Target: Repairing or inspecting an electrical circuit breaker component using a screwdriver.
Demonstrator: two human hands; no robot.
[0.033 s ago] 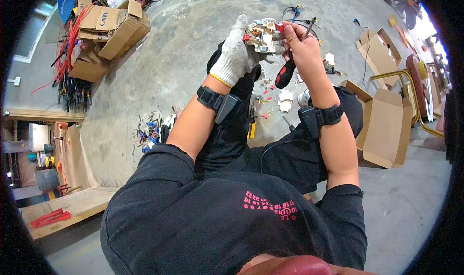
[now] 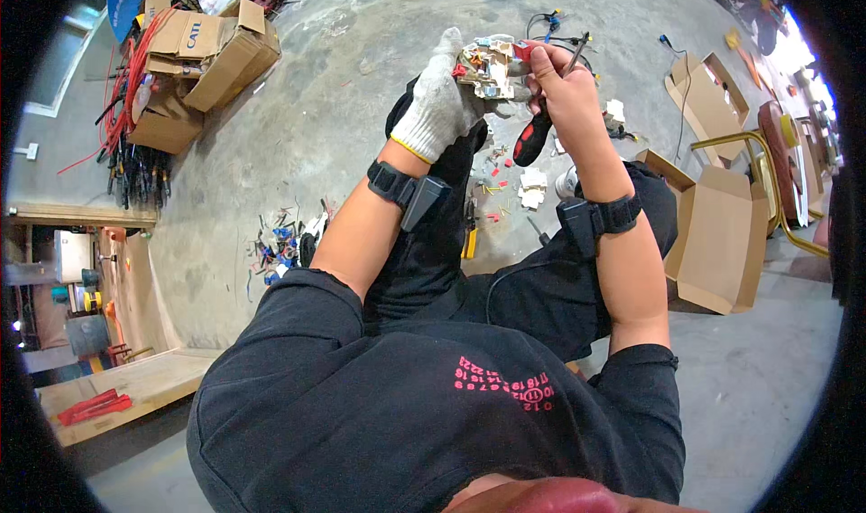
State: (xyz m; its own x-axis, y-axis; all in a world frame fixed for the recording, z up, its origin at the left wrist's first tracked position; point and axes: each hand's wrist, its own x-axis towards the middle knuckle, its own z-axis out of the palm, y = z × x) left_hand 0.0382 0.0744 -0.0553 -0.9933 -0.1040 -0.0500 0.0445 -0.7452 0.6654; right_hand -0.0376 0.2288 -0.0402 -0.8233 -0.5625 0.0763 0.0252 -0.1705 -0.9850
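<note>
My left hand [image 2: 437, 103], in a white knit glove, is closed around an opened white plastic device [image 2: 492, 69] whose metal inner parts show. A small red piece sits at the device's left side. My right hand [image 2: 568, 85] is bare and grips a screwdriver [image 2: 530, 141] with a black and red handle, its shaft pointing up and away from me. The thumb and fingertips of that hand also pinch a red piece [image 2: 522, 51] at the device's right edge. Whether this piece is still joined to the device I cannot tell.
Below my hands, white casings [image 2: 533, 188] and small red and brass bits lie on the concrete floor. A heap of blue and dark parts [image 2: 281, 244] is at left. Open cardboard boxes [image 2: 722, 233] stand right, near a metal-framed chair [image 2: 767, 143]; more cartons [image 2: 194, 53] are far left.
</note>
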